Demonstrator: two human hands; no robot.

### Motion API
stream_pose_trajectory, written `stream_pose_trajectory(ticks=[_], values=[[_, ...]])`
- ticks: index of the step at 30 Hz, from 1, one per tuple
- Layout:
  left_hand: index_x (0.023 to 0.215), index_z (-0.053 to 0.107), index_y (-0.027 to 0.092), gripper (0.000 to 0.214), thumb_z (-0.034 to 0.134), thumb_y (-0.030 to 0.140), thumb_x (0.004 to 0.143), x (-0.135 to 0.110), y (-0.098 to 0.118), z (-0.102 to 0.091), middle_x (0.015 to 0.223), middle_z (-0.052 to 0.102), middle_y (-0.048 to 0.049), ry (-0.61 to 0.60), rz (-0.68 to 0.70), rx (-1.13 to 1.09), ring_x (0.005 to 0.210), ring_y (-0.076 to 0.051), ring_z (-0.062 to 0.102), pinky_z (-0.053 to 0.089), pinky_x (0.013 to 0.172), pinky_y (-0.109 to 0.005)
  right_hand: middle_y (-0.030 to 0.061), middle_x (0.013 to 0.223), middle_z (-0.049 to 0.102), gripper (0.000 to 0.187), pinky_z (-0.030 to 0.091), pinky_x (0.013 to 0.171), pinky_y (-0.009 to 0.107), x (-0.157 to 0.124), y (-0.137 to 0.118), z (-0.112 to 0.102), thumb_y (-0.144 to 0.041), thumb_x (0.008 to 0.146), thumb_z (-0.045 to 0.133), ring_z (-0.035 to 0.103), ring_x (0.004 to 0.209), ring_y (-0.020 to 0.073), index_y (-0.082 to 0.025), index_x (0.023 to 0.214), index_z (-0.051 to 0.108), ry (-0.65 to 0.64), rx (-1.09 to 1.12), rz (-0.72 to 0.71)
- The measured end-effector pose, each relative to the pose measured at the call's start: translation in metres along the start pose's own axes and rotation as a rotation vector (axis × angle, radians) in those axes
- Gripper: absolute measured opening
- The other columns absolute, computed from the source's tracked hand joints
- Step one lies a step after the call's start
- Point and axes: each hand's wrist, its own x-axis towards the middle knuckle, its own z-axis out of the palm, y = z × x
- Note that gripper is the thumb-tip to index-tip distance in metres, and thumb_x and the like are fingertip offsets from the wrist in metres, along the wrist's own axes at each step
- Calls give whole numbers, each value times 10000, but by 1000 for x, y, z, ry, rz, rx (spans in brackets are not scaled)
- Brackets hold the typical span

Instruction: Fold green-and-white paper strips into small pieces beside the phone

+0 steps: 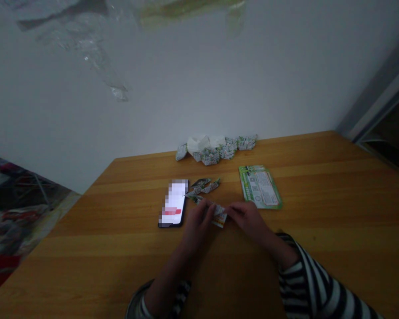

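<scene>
Left hand and right hand are meeting near the middle of the counter, and each is pinching one end of a small folded paper piece printed in green and white. Both hands are curling their fingers closed around it, the left on its left end and the right on its right end. Whether the piece is resting on the wood or being lifted just above it cannot be told. Striped sleeves are covering both forearms.

A pale wall is filling the upper part of the view, and the wooden counter is running up against it. Blurred colourful clutter is sitting beyond the counter's left edge.

A flat green and white leaflet is lying just beyond the right hand. A dark phone, its screen glowing, is lying just beside the left hand on its left. A pile of folded papers in the same print is sitting against the wall, well apart from the hands. A few loose folded scraps are lying between the phone and the leaflet, near the fingertips of the left hand.
</scene>
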Motion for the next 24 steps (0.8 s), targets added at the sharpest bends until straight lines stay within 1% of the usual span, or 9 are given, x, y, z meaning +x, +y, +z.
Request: stream_pose_trajectory(ticks=[5, 9, 12, 17, 20, 22, 23, 24], values=[[750, 494, 184, 301, 461, 416, 939, 0, -1, 1, 689, 481, 17, 6, -8, 16, 648, -137, 441, 351, 608, -254, -13, 545, 564, 414, 336, 524, 235, -1, -1, -1, -432, 903, 513, 473, 529, 131, -178, 607, 651, 18, -48, -20], [749, 491, 185, 296, 468, 416, 932, 0, 1, 4, 675, 476, 19, 16, -26, 8, 633, -135, 438, 344, 588, -251, -11, 550, 555, 430, 322, 522, 240, -2, 0, 0, -439, 910, 500, 454, 523, 127, -173, 603, 641, 31, -75, -22], [745, 488, 186, 299, 473, 421, 930, 0, -1, 6, 662, 474, 22, 38, -39, 17, 618, -132, 438, 339, 573, -246, -10, 560, 551, 424, 322, 524, 237, -2, 0, 0, -421, 918, 489, 459, 533, 125, -168, 609, 632, 34, -89, -28], [749, 494, 182, 289, 474, 407, 930, -1, -4, 7, 664, 499, 20, 36, -53, -3, 618, -130, 459, 357, 572, -239, -24, 527, 488, 406, 304, 510, 230, -1, 0, 0, -367, 918, 482, 423, 513, 112, -168, 573, 561, 14, -97, -25], [738, 492, 183, 271, 496, 385, 918, -1, -3, 8, 653, 499, 23, 55, -57, 1, 604, -126, 456, 361, 563, -235, -21, 542, 489, 375, 308, 519, 229, -1, 1, 0, -341, 911, 488, 426, 527, 111, -167, 584, 548, 7, -102, -31], [825, 522, 183, 194, 538, 363, 897, -1, -2, 9, 684, 520, 23, 105, -56, -18, 614, -126, 480, 385, 575, -232, -19, 555, 496, 358, 317, 529, 230, -1, 2, 0, -331, 908, 495, 434, 539, 113, -167, 595, 547, 6, -103, -34], [920, 536, 186, 171, 553, 354, 890, -1, -2, 9, 700, 531, 25, 128, -60, -43, 619, -128, 495, 397, 579, -231, -18, 560, 500, 352, 321, 533, 231, -1, 3, 1, -329, 908, 497, 437, 543, 114, -168, 600, 548, 6, -100, -35], [1031, 530, 192, 215, 561, 349, 886, -1, -2, 9, 718, 542, 25, 147, -67, -70, 624, -131, 510, 409, 580, -231, -16, 567, 507, 345, 325, 537, 232, -1, 3, 1, -329, 909, 498, 441, 549, 116, -168, 608, 551, 6, -95, -36]])
